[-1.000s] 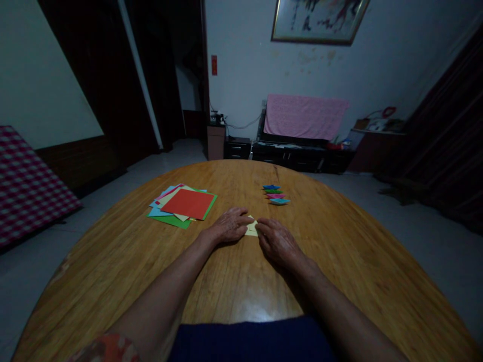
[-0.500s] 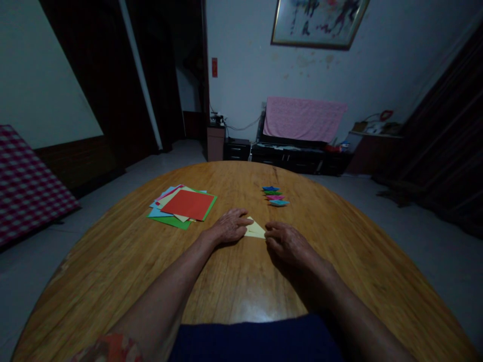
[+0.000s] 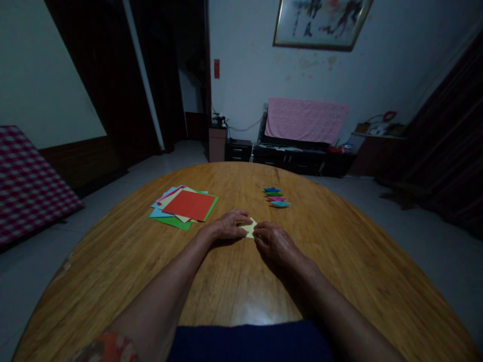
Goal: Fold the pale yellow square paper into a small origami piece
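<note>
A small folded piece of pale yellow paper (image 3: 249,229) lies on the table between my hands, partly covered by them. My left hand (image 3: 231,224) rests palm down on its left side, fingers stretched over the paper. At the paper's right corner, my right hand (image 3: 274,240) has its fingers pressed together on the edge. Beyond my right hand stands a short row of several folded paper boats (image 3: 278,204) in blue, green, pink and light blue. Left of my left hand lies a loose stack of coloured paper sheets (image 3: 190,205), a red one on top.
The round wooden table (image 3: 241,281) spreads out around my hands. Past its far edge are a low black cabinet (image 3: 277,157) and a pink cloth (image 3: 307,119) over a screen-like shape. A checked cloth (image 3: 30,186) hangs at far left.
My right hand has moved left, closer to my left hand, bringing the yellow paper's right corner inward. Less of the paper shows now. My left hand stays nearly in place.
</note>
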Demonstrator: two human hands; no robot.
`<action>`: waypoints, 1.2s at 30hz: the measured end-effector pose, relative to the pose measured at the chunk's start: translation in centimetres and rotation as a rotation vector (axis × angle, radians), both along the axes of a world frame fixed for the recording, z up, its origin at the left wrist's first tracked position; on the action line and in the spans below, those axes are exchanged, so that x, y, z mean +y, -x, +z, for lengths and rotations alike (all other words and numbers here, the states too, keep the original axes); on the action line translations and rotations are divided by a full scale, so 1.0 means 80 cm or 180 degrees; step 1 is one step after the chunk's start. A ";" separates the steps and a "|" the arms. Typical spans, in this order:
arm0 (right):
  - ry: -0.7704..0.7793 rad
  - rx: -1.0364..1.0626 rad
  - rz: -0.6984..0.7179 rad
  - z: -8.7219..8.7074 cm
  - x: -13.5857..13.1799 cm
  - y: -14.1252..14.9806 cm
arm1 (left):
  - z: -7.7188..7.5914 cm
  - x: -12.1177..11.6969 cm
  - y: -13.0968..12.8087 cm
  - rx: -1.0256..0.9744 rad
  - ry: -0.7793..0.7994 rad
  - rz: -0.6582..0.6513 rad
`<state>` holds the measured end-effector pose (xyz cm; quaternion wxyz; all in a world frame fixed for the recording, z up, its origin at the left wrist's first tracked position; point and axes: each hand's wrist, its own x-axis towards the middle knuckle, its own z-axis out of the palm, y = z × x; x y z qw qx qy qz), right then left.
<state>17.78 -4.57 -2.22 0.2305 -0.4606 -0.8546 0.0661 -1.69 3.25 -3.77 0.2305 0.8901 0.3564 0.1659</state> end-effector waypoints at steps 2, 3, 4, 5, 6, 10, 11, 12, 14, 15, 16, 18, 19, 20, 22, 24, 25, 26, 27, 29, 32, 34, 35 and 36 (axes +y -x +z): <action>0.0009 -0.0063 -0.0045 0.000 0.004 -0.001 | 0.000 0.003 0.004 -0.0077 0.0188 -0.0018; -0.0001 -0.0099 -0.0062 -0.001 0.006 -0.002 | -0.001 0.004 0.006 -0.0090 0.0218 -0.0028; -0.0020 -0.0132 -0.0079 -0.002 0.008 -0.002 | -0.001 0.004 0.007 -0.0084 0.0209 -0.0040; -0.0040 -0.0156 -0.0093 -0.003 0.009 -0.002 | -0.001 0.004 0.008 -0.0065 0.0178 -0.0051; -0.0056 -0.0173 -0.0097 -0.004 0.009 -0.001 | -0.001 0.003 0.009 -0.0041 0.0138 -0.0057; -0.0044 -0.0201 -0.0080 -0.004 0.009 -0.001 | 0.007 -0.003 0.010 0.0086 -0.0079 -0.0117; -0.0034 -0.0202 -0.0073 -0.004 0.009 -0.001 | 0.011 -0.006 0.009 0.0129 -0.0145 -0.0136; -0.0032 -0.0197 -0.0072 -0.004 0.009 -0.001 | 0.016 -0.009 0.008 0.0183 -0.0212 -0.0167; -0.0066 -0.0175 -0.0116 -0.005 0.008 -0.001 | 0.024 -0.016 0.005 0.0279 -0.0274 -0.0052; -0.0088 -0.0171 -0.0158 -0.006 0.008 0.000 | 0.027 -0.020 0.003 0.0302 -0.0277 -0.0006; -0.0104 -0.0177 -0.0208 -0.007 0.007 0.000 | 0.030 -0.023 0.001 0.0329 -0.0281 0.0001; -0.0110 -0.0210 -0.0300 -0.009 0.007 0.002 | 0.034 -0.028 -0.001 0.0307 -0.0314 0.0120; -0.0111 -0.0226 -0.0332 -0.010 0.006 0.002 | 0.035 -0.029 -0.003 0.0319 -0.0311 0.0168; -0.0117 -0.0232 -0.0357 -0.011 0.006 0.003 | 0.037 -0.030 -0.004 0.0344 -0.0301 0.0199; -0.0138 -0.0224 -0.0403 -0.012 0.006 0.003 | 0.040 -0.032 -0.006 0.0436 -0.0300 0.0161; -0.0134 -0.0220 -0.0438 -0.010 0.006 0.003 | 0.044 -0.034 -0.010 0.0516 -0.0381 0.0056; -0.0121 -0.0221 -0.0426 -0.009 0.006 0.002 | 0.046 -0.035 -0.012 0.0550 -0.0434 0.0011; -0.0102 -0.0225 -0.0376 -0.007 0.006 0.001 | 0.049 -0.037 -0.014 0.0576 -0.0462 0.0014; -0.0079 -0.0231 -0.0291 -0.005 0.007 0.000 | 0.051 -0.039 -0.015 0.0603 -0.0449 0.0037; -0.0024 -0.0231 -0.0081 -0.002 0.009 -0.004 | 0.053 -0.041 -0.017 0.0603 -0.0396 0.0093; 0.0046 -0.0183 0.0063 -0.002 0.015 -0.008 | 0.051 -0.041 -0.018 0.0576 -0.0382 0.0113; 0.0044 -0.0148 0.0018 -0.006 0.019 -0.008 | 0.049 -0.039 -0.018 0.0613 -0.0454 0.0078; 0.0051 -0.0142 0.0007 -0.008 0.021 -0.008 | 0.048 -0.039 -0.018 0.0641 -0.0503 0.0049; 0.0052 -0.0132 -0.0003 -0.009 0.022 -0.008 | 0.048 -0.038 -0.018 0.0676 -0.0546 0.0020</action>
